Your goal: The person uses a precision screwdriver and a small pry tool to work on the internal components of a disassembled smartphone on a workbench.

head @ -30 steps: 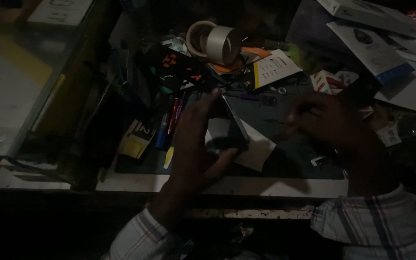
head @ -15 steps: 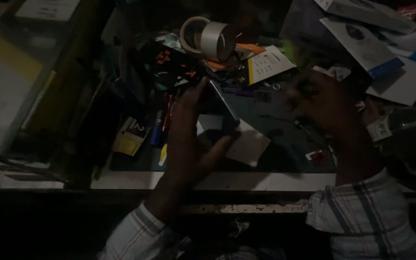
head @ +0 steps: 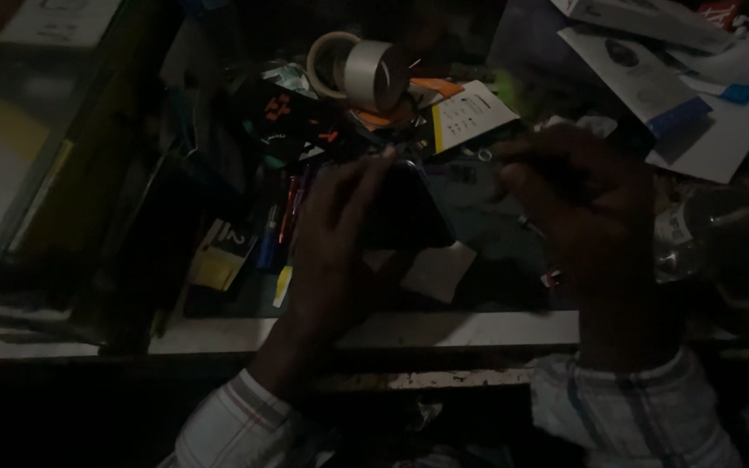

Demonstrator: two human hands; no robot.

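The table (head: 478,329) is a cluttered work surface in dim light, with a pale front edge nearest the person and a glass pane along its left side. Large white papers (head: 721,130) and flat boxes lie at the upper right. The left hand (head: 340,251) rises from a pale striped sleeve and wraps around a dark flat phone (head: 405,208), thumb on one side and fingers curled up behind it, holding it tilted above the middle of the table. The right hand (head: 578,204), also in a striped sleeve, is curled closed just beside the phone on its right; a thin tool seems to be pinched in it, but the dark hides what it is. Two rolls of tape (head: 353,69), one tan and one grey, sit touching each other behind the phone. Next to them lies a white card (head: 470,113) with a yellow edge. Several pens (head: 283,221) lie to the left of the left hand, beside a small yellow packet (head: 214,264).
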